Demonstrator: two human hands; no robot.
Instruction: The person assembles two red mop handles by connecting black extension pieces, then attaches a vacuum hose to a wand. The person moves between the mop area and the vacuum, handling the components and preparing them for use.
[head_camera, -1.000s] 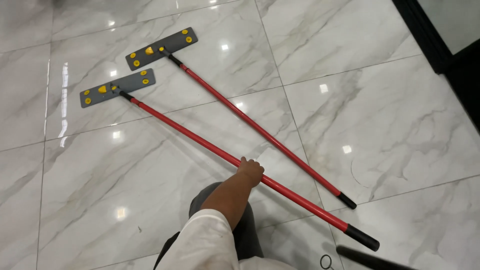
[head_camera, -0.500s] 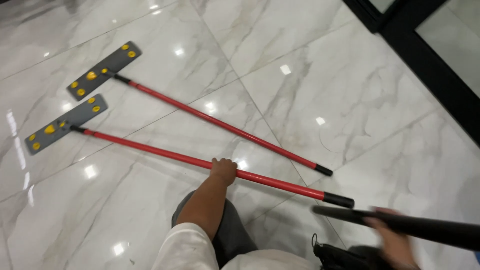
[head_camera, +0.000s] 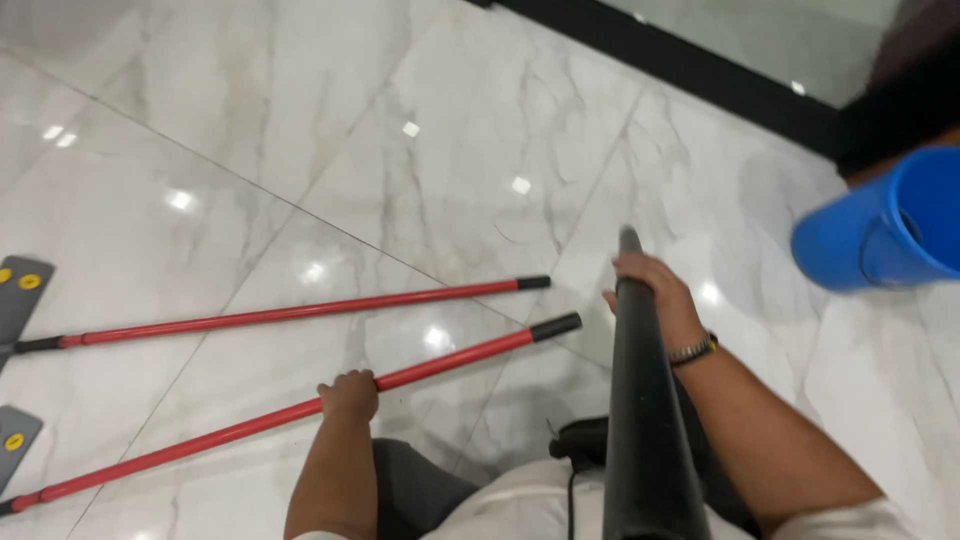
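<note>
- Two red mop poles are lying on the marble floor (head_camera: 300, 150), side by side but apart, their long axes running from the lower left up toward the right.
- The left hand (head_camera: 349, 395) is closing its fingers around the nearer red pole (head_camera: 440, 362), about at the middle of its length; its black end cap (head_camera: 556, 326) is pointing toward the right hand.
- The farther red pole (head_camera: 290, 314) is lying untouched beyond it, with grey mop heads (head_camera: 18, 290) at the far left edge.
- The right hand (head_camera: 652, 292) is wrapping around a thick black tube (head_camera: 645, 430), which is standing nearly upright.
- A blue cylinder (head_camera: 885, 225) is showing at the right edge.
</note>
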